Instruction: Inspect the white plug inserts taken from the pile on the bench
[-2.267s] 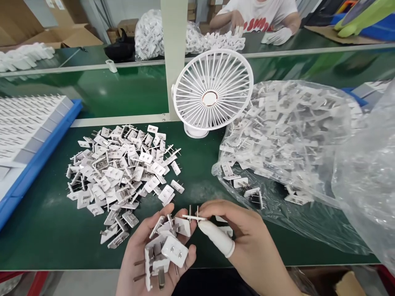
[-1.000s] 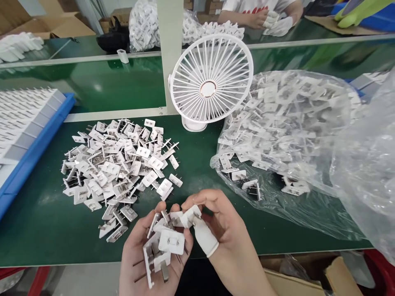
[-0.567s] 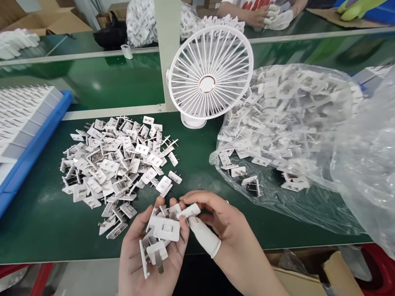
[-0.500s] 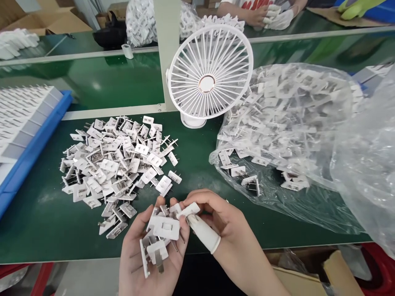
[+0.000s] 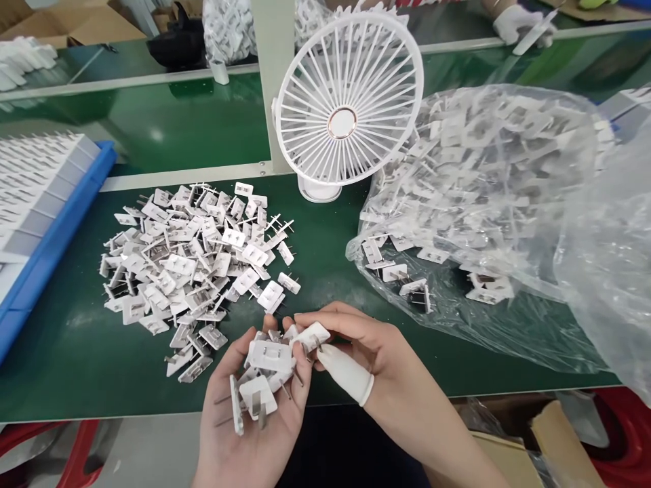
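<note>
Cupped near the bench's front edge, my left hand (image 5: pixel 244 447) holds several white plug pieces (image 5: pixel 269 355), small rectangular plates with metal prongs. My right hand (image 5: pixel 376 346) meets it from the right, a white finger cot (image 5: pixel 346 374) covering its thumb. Between that thumb and the fingers it pinches one white plug piece (image 5: pixel 311 335), close beside the ones in my left hand. Some of the right fingers are hidden behind the thumb. Just beyond my left hand lies a loose pile of similar plug pieces (image 5: pixel 180 264) on the green bench (image 5: pixel 325 264).
A white desk fan (image 5: pixel 342 123) stands at the back centre before a post. On the right lies a clear plastic bag (image 5: pixel 488 176) of plug pieces. A blue tray (image 5: pixel 55 230) with pronged white parts sits at the left. A co-worker's gloved hand (image 5: pixel 516 24) shows at the top right.
The view has tilted slightly downward. The pinched plug piece has turned a little in my right hand. The co-worker's gloved hand has moved right and now holds a white strip-like thing.
</note>
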Available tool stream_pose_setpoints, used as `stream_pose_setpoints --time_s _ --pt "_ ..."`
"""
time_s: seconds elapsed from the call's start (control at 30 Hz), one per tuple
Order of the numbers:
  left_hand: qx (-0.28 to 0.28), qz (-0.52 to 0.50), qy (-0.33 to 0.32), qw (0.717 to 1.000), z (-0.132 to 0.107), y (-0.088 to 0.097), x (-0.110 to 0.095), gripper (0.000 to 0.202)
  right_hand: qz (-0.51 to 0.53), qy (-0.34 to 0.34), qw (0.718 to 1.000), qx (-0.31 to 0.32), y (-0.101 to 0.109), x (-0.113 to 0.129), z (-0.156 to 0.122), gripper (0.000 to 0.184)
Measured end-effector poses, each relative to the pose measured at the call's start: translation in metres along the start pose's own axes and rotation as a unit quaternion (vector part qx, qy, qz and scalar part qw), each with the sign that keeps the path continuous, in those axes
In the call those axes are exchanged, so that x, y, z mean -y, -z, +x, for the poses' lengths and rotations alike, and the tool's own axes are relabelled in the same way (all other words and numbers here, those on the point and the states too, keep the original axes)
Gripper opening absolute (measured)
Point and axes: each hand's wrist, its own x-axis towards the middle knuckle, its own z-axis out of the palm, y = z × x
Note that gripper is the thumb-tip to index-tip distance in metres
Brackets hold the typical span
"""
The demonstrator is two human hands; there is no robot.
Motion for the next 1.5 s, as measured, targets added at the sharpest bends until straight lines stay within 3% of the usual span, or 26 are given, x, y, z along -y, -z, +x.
stream_pose_setpoints --time_s 0.17,0.4,0.6,0.77,1.1,1.3,1.5 --pt "-0.026 -0.007 -0.021 0.999 -0.003 -0.004 0.001 0.025 0.026 -0.005 0.999 -0.042 0.000 -0.005 -0.001 0.033" --pt "-0.031 0.004 -0.048 0.998 -0.003 -0.007 -0.001 0.035 0.070 0.023 0.997 -0.033 0.003 -0.002 -0.001 0.023" --pt "-0.037 -0.004 -0.042 0.998 -0.002 -0.005 0.000 0.036 0.019 0.022 0.996 -0.079 0.004 -0.006 -0.001 0.011" --pt "-0.037 -0.017 -0.032 0.999 -0.003 -0.006 0.000 0.036 0.004 0.027 0.997 -0.071 0.006 -0.008 -0.004 0.021" --pt "-0.019 0.033 -0.034 0.999 -0.002 -0.004 -0.004 0.036 -0.050 0.050 0.996 -0.052 0.005 -0.004 -0.002 0.017" --pt "0.031 0.038 -0.017 0.999 -0.001 0.002 -0.018 0.024 -0.098 0.074 0.985 -0.122 0.005 0.013 0.024 0.014" --pt "0.093 0.052 0.013 0.994 -0.004 0.015 -0.027 0.017 -0.105 0.079 0.986 -0.099 -0.023 0.035 0.054 0.016"
